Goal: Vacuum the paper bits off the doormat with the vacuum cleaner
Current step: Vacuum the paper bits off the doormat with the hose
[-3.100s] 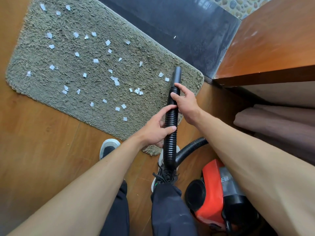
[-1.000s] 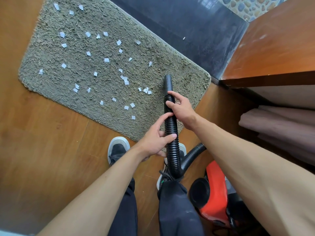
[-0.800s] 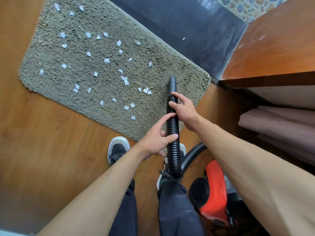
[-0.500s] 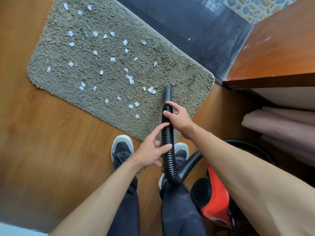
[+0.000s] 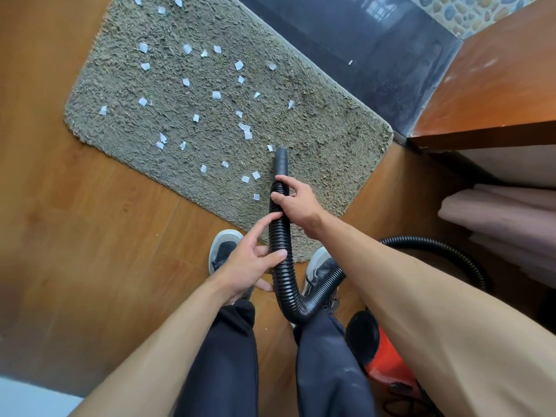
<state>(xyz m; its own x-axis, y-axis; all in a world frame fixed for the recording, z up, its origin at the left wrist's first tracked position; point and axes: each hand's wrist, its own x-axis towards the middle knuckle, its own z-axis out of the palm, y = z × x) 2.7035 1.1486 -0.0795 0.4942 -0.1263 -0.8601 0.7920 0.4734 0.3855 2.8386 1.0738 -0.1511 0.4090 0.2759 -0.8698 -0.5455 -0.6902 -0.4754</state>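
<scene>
The right hand (image 5: 298,203) is curled round the black ribbed hose (image 5: 280,236) just behind its smooth nozzle (image 5: 281,161), thumb and forefinger clamped on it. Lower down, the left hand (image 5: 248,261) holds the same hose between thumb and fingers, with the forefinger stretched up along it. The nozzle points at the grey doormat (image 5: 331,145), a little in from its near corner, with one scrap just beside the tip. Paper bits (image 5: 216,95) lie scattered toward the mat's far and left edges. The red vacuum cleaner (image 5: 383,361) stands on the wooden floor (image 5: 90,221) by the right leg.
</scene>
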